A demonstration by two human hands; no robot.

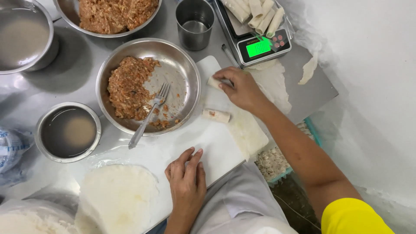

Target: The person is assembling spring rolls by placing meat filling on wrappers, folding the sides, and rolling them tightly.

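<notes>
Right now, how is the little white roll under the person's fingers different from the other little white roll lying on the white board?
The small white roll under the fingers is touched by the right hand and mostly hidden; the small white roll lying alone is touched by nothing and shows whole. The first lies near the board's far edge, by the digital scale; the second lies nearer the board's middle. Both are pale wrapped rolls on the white cutting board.
</notes>
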